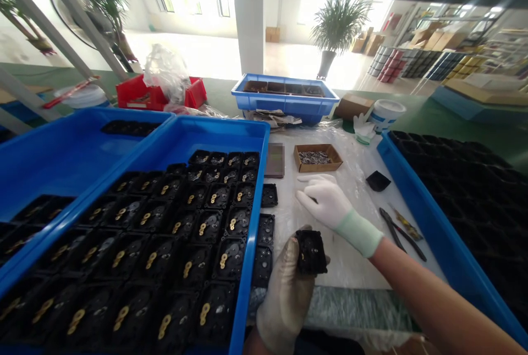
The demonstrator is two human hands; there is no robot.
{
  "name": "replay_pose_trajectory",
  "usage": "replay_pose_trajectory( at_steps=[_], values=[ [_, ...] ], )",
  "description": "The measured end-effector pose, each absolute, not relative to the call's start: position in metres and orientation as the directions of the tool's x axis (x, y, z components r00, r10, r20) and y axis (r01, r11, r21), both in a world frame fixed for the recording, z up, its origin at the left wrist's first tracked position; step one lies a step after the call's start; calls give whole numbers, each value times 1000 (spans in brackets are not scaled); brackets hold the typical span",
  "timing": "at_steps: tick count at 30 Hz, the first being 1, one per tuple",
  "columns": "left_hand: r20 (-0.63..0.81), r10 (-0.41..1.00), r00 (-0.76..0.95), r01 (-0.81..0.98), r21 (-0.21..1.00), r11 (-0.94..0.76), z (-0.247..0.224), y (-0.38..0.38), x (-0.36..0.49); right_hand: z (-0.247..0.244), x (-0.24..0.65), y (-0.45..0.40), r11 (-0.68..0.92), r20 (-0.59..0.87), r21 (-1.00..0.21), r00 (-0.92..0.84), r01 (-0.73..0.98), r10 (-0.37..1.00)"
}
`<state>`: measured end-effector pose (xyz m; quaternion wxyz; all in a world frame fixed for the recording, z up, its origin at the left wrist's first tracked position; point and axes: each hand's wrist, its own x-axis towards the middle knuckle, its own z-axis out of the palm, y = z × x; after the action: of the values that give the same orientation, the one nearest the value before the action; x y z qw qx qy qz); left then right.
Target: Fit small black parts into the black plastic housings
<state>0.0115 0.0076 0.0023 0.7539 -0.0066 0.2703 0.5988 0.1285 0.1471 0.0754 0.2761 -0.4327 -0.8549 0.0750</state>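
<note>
My left hand, in a soiled glove, grips a square black plastic housing with a small brass-coloured part and metal bits on its face. Beyond it, my right hand wears a white glove with a pale green cuff. Its forefinger and thumb point left with a gap between them, and no item shows there; the other fingers are partly hidden. Just past the right hand lies a small cardboard box of thin metal pins. Black housings stand beside the left hand, along the tray's edge.
A blue tray on the left holds many black housings with brass-coloured parts. Another blue tray of black pieces flanks the right side. Pliers, a black piece and a spare glove lie right. Behind stands a blue bin.
</note>
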Motion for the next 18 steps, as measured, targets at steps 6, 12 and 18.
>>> replay_pose_trajectory(
  at_steps=[6,12,18],
  values=[
    [-433,891,139,-905,309,292,1,7,13,46,92,201,771,233,-77,-740,633,631],
    [-445,884,144,-887,338,314,4,8,10,34,85,209,778,190,20,-766,628,614],
    [-455,864,214,-884,285,369,-2,5,5,31,85,208,780,205,6,-764,626,611]
  ],
)
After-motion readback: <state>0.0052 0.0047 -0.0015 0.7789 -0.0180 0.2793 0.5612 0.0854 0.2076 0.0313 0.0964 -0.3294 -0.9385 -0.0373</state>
